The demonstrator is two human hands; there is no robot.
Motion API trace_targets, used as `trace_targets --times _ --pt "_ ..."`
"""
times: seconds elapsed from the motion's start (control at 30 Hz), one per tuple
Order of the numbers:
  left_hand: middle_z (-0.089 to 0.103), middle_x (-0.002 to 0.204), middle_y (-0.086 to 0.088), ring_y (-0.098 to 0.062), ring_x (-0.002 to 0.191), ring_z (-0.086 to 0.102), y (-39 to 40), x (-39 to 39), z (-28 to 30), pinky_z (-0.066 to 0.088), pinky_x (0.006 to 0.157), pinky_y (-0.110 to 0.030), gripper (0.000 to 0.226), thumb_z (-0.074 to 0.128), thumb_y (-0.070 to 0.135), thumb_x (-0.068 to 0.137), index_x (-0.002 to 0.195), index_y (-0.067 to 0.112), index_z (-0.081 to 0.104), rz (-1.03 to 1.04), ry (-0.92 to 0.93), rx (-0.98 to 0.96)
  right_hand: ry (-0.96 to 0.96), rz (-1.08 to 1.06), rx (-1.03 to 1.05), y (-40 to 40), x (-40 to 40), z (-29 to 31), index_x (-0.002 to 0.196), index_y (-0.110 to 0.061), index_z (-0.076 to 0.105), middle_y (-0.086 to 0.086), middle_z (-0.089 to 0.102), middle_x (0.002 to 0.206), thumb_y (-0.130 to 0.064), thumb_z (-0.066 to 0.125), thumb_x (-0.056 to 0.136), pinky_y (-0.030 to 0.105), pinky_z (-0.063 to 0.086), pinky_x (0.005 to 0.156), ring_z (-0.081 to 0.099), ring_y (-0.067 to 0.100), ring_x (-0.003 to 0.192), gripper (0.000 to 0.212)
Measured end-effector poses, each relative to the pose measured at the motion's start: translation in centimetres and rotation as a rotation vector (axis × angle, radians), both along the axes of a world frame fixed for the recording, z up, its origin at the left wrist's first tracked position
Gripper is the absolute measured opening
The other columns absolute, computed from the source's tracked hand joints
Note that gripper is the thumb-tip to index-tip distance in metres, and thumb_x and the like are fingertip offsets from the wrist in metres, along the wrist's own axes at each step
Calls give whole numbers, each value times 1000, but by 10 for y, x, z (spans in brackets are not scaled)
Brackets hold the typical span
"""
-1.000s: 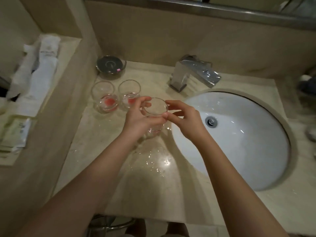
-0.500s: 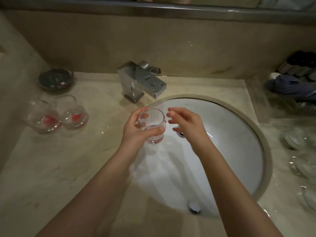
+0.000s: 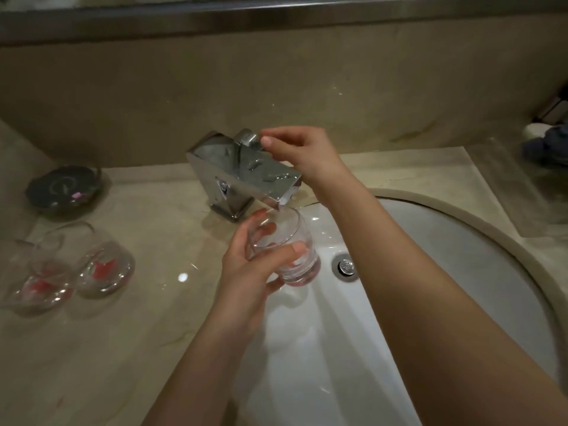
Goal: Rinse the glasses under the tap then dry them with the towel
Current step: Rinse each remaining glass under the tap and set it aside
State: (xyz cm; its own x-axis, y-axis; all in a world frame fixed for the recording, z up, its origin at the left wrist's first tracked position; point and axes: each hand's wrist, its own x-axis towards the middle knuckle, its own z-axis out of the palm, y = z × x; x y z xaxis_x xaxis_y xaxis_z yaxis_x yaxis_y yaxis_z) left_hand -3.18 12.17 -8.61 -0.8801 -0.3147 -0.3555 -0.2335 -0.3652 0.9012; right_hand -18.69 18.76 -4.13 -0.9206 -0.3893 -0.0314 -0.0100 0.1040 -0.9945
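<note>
tap (image 3: 246, 173): shiny chrome metal | glass (image 3: 285, 250): clear, smooth | basin (image 3: 445, 302): glossy white ceramic | counter (image 3: 107, 348): polished beige stone

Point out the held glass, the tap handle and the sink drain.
held glass (image 3: 284, 241): head view, on its clear side wall.
tap handle (image 3: 247, 139): head view, on its metal knob.
sink drain (image 3: 345, 267): head view, on its metal centre.

You have three glasses in view: one (image 3: 284, 250) gripped in your left hand (image 3: 246, 272), and two more, one (image 3: 104, 265) beside the other (image 3: 37, 284), on the counter (image 3: 123, 348) well to the left of that hand. There is one tap (image 3: 242, 176), with your right hand (image 3: 304, 152) on its handle, one sink (image 3: 461, 272) below your hands with one drain (image 3: 345, 266), and one dark dish (image 3: 63, 189) far left of the tap
</note>
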Motion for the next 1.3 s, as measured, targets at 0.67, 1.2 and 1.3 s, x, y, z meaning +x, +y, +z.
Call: trace_targets --times 0.67,1.2,1.3 --pt "59 124 10 -2 96 66 1 -8 -11 53 88 -43 69 80 22 56 119 41 61 -67 -28 76 30 -55 88 -4 -12 -8 108 -15 72 4 72 107 -25 64 92 43 52 90 63 27 105 21" --pt "61 125 10 -1 94 68 -1 -14 -10 52 90 -43 69 80 20 57 120 40 60 -63 -26 82 14 -38 97 -3 -13 -4 111 -15 71 6 69 116 -25 61 94 43 48 96 60 24 103 22" --pt "61 125 9 -7 101 67 -1 -14 -10 53 91 -45 72 84 16 55 119 40 61 -63 -30 91 -1 -34 86 -3 -15 -4 106 -18 71 3 69 115 -26 61 93 43 48 97 60 30 112 18"
